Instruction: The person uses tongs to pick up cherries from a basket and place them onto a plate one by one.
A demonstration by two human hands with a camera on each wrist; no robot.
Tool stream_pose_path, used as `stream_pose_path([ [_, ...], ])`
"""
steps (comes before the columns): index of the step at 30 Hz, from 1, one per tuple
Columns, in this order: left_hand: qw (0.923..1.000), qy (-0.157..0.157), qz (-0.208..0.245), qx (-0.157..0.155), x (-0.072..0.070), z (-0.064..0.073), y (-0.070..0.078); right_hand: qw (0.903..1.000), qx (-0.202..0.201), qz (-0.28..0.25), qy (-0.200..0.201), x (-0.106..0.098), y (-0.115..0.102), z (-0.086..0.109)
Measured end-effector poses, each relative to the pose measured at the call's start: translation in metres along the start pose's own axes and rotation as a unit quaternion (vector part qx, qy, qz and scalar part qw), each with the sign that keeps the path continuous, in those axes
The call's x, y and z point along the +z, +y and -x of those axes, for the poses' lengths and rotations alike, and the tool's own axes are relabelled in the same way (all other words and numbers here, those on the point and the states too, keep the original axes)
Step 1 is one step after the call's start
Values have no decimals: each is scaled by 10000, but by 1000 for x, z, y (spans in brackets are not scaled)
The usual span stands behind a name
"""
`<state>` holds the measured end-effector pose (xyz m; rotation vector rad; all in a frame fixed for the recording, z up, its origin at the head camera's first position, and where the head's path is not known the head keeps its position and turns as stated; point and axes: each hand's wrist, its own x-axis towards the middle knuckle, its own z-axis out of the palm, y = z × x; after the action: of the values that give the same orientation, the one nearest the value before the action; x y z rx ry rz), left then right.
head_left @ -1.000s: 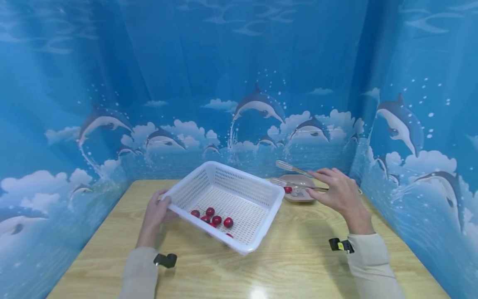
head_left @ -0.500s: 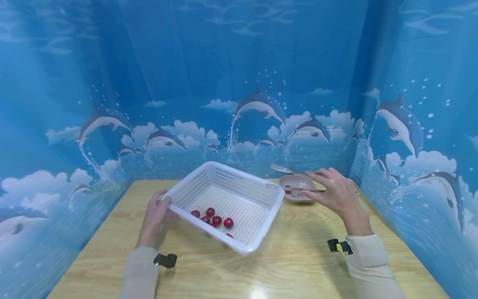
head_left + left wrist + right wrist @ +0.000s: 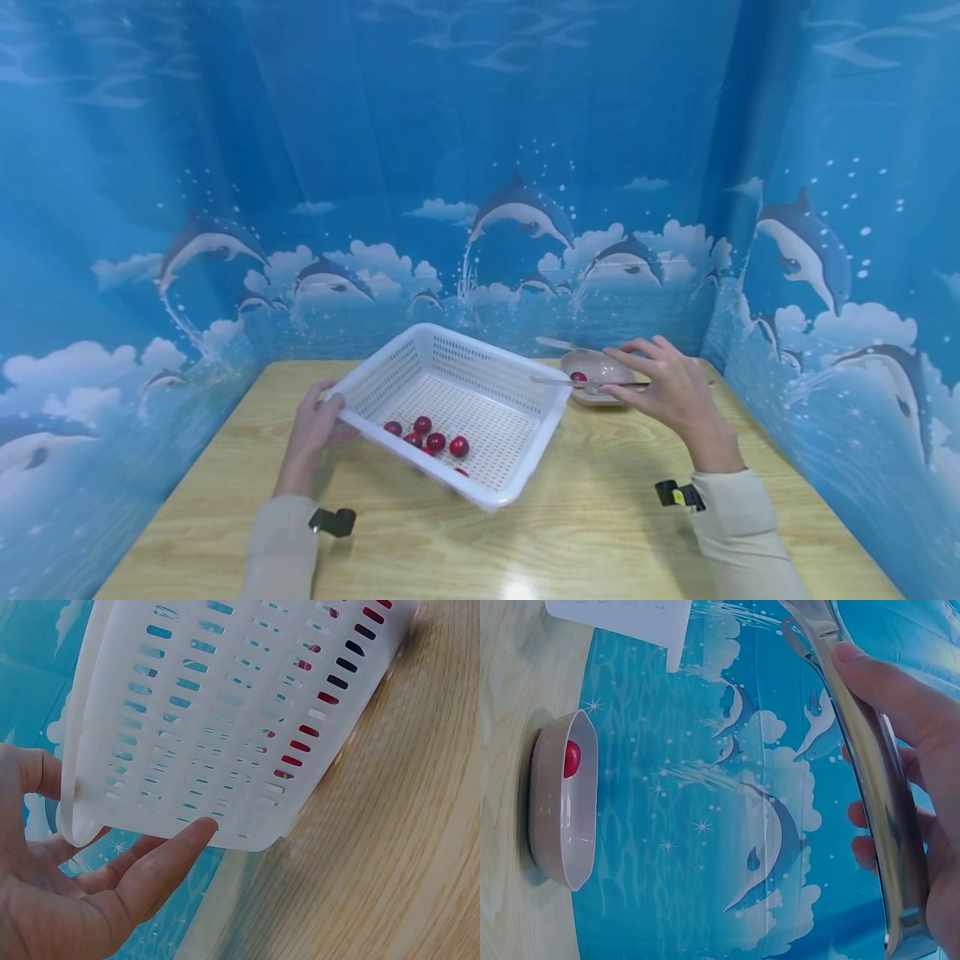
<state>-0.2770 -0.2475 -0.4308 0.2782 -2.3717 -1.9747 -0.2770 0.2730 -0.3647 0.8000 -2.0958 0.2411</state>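
Note:
My left hand (image 3: 311, 429) grips the left corner of a white perforated plastic basket (image 3: 517, 371), which it holds tilted above the table. In the left wrist view, the fingers (image 3: 161, 870) lie against the basket's rim and wall. Several dark red cherries (image 3: 459, 447) have gathered along the basket's lower near side. My right hand (image 3: 678, 392) holds metal tongs (image 3: 870, 761), their two arms spread apart with nothing between the tips. In the head view the tongs extend leftward to the basket's right edge. Below them, a small beige bowl (image 3: 600, 367) contains a red cherry (image 3: 571, 759).
A wooden table (image 3: 585, 533) carries the bowl near its back right. Blue curtains (image 3: 360, 167) printed with dolphins enclose the back and both sides, close behind the bowl.
My right hand has shifted slightly left with the tongs, whose upper arm has dropped a little and moved left. The left hand and basket stay where they were.

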Motion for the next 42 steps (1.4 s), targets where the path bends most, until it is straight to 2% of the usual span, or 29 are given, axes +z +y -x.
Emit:
stream_pose_path([
  [13, 10000, 26, 26, 26, 0, -2, -1, 9997, -128, -163, -127, 4, -7, -3],
  [21, 9999, 70, 89, -9, 0, -5, 0, 9995, -217, -70, -235, 11, -12, -8],
  [28, 9999, 66, 94, -39, -1, -5, -3, 9962, -193, -164, -836, 15, -20, -17],
  [34, 9999, 88, 50, -18, -1, -5, -3, 9868, -225, -119, -1599, 15, -30, -38],
  [42, 9999, 65, -32, 78, -1, -3, -3, 9760, -490, -18, -2123, 17, -35, -66],
])
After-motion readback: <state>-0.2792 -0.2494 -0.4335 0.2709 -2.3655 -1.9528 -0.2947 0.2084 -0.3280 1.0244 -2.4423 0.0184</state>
